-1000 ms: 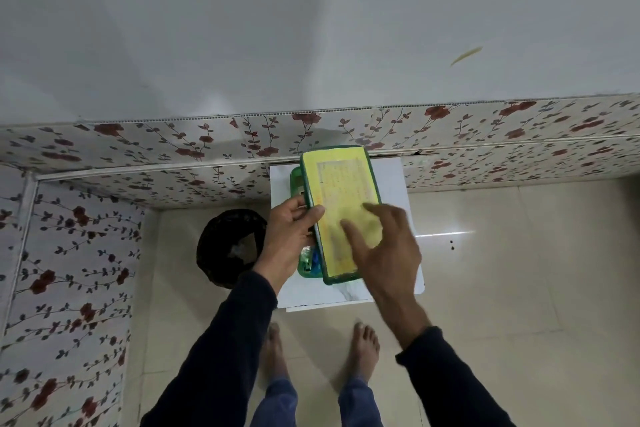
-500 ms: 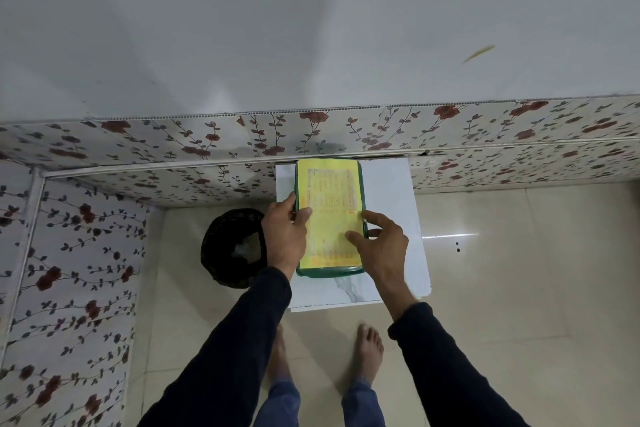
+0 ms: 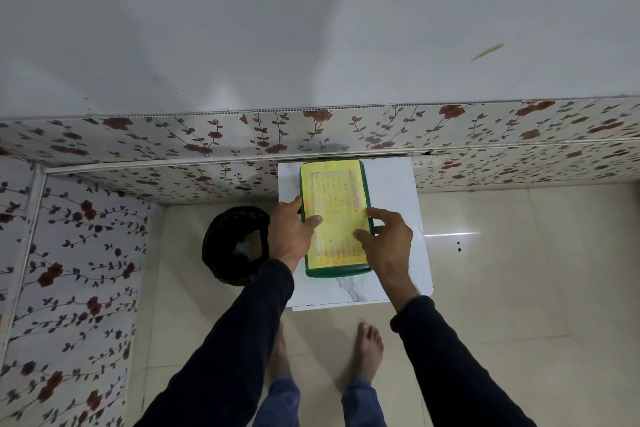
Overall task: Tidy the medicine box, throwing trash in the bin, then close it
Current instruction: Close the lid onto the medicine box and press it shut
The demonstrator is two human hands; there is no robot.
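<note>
Head view: lid down on the medicine box, latching left to do

Head camera looks down on the medicine box (image 3: pixel 334 218), a green case with a yellow printed label covering its lid, lying lengthwise on the white marble-patterned tabletop (image 3: pixel 394 191) with its far end near the floral wall panel (image 3: pixel 138 139). The lid lies flat over the base, so the closing step appears to be in hand. The left hand (image 3: pixel 292 230) clasps the left edge, thumb laid on the label; the right hand (image 3: pixel 386 239) presses the right edge with fingers (image 3: pixel 363 235) spread on the lid and curled round the rim. Both hands are grasping the box.

Next, I judge, comes firm, even pressure along both long edges until any catch engages, then letting go.

No latch or seam can be made out, so whether the lid is fully seated is unclear. The box's contents are hidden. The label print is too small to read. The black bin (image 3: pixel 235 246) stands on the floor just left of the tabletop; something pale lies inside, unidentifiable.
</note>
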